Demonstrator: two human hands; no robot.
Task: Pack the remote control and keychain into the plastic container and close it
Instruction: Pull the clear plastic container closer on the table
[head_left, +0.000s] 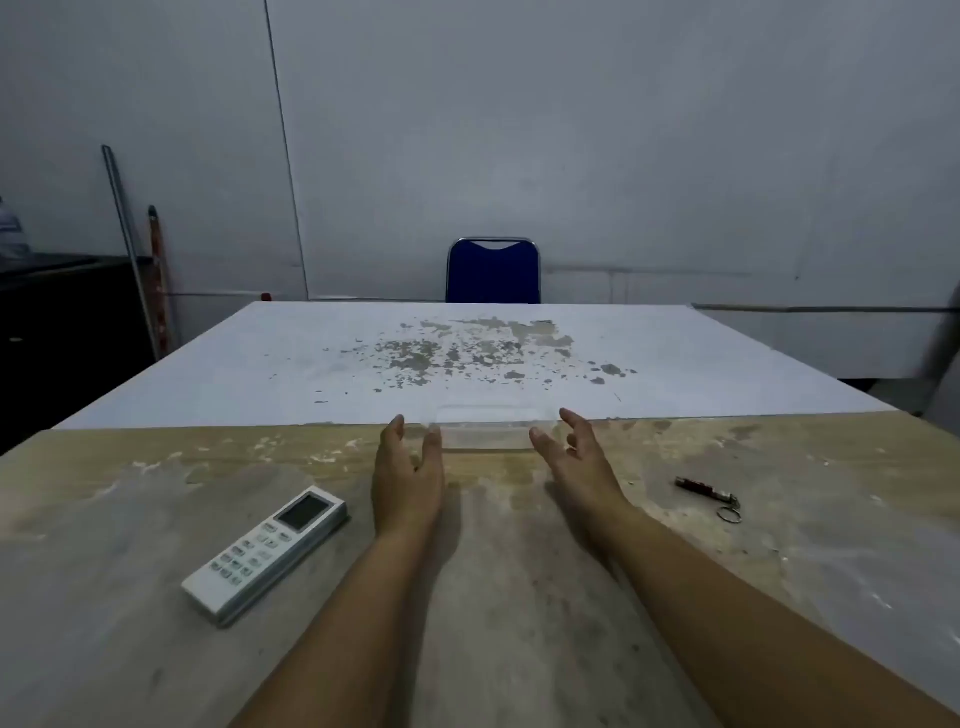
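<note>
A clear plastic container (485, 428) with its lid on sits at the seam between the worn wooden table and the white table. My left hand (408, 470) is open just left of it, fingertips near its left end. My right hand (576, 457) is open at its right end, fingers spread. I cannot tell whether either hand touches it. A white remote control (265, 553) lies at an angle on the wood to the left. A dark keychain with a metal ring (709, 496) lies on the right.
The white table (363, 353) beyond has chipped paint in its middle. A blue chair (493, 270) stands at its far side. A dark cabinet (62, 322) and leaning poles (130, 244) are at the left wall.
</note>
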